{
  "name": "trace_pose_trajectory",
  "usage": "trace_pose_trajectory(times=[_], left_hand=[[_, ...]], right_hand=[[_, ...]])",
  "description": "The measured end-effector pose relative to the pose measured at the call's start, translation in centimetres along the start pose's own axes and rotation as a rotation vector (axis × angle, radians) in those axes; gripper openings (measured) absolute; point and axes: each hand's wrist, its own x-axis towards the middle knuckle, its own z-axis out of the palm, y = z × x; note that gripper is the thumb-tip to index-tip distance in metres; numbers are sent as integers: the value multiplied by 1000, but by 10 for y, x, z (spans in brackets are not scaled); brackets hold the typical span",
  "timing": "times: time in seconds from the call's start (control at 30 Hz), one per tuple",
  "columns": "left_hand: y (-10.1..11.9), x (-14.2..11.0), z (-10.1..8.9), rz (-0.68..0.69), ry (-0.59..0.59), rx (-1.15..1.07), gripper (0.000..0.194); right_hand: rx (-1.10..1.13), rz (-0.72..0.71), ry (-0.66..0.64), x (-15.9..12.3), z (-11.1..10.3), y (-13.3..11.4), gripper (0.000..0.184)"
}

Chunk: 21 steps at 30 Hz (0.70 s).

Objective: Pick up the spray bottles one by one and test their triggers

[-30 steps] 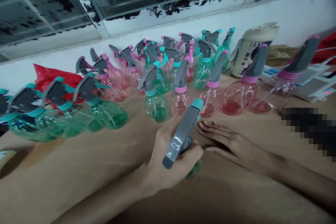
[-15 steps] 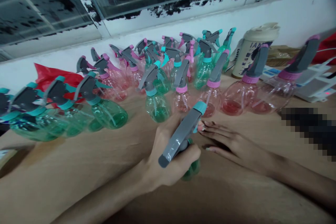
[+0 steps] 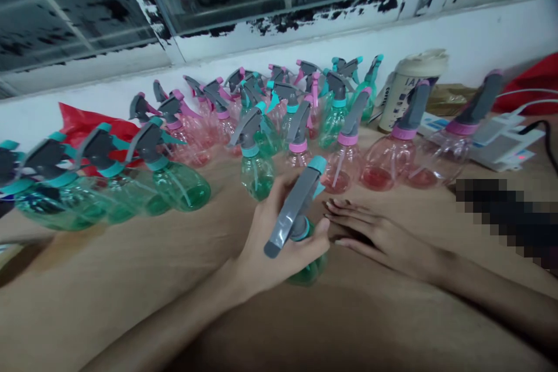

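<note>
My left hand (image 3: 279,250) is wrapped round a green spray bottle (image 3: 294,206), just below its grey trigger head. Its teal nozzle tip points away from me, and the clear green body shows under my fingers. To the right, my right hand (image 3: 383,235) lies palm down on the table with its fingers stretched out, holding nothing. Its fingertips are close to the held bottle. Beyond the hands stand a green spray bottle (image 3: 258,177) with a teal collar and a pink spray bottle (image 3: 340,174) with a pink collar.
Several green bottles (image 3: 185,186) line the left side, with a red bag (image 3: 87,125) behind them. More pink and green bottles crowd towards the wall. A printed cup (image 3: 405,93) and a white device (image 3: 501,145) stand at the right on the wooden table (image 3: 165,267).
The held bottle has shifted slightly up and left with my left hand, standing a little more upright. A fingertip beside its nozzle no longer shows. My right hand remains flat on the table.
</note>
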Motion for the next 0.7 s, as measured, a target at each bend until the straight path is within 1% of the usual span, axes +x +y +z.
trace_pose_trajectory(times=[0.07,0.17,0.23,0.27,0.33,0.4,0.47,0.5,0.6,0.7], left_hand=[[-5,-3,-1,15,-1,7,55],[-12,-8,-7,41,-49,-46,76],[-15,-13,-13,29,-74,-82,86],[-15,-16,-16,7,-81,-82,86],[-15,-23,-21,-48,-79,-47,79],[-12,-28,-24,-91,-95,-11,56],[-9,-33,-25,-103,-94,13,34],[-8,-35,-26,-102,-86,23,27],[-7,-42,-32,-99,-57,45,26],[-12,-54,-46,-116,-29,81,28]], right_hand=[[8,-1,-8,0,-1,0,46],[1,3,0,1,-1,-1,47],[-18,1,9,1,-1,-2,47],[-29,-3,13,2,-1,-2,47],[-46,-15,17,3,-2,-4,45],[-59,-23,3,6,-4,-6,44],[-73,-17,-27,11,-7,-8,43],[-81,-12,-34,14,-9,-9,44],[-123,10,10,30,-16,-17,42],[-177,65,54,52,-23,-33,37]])
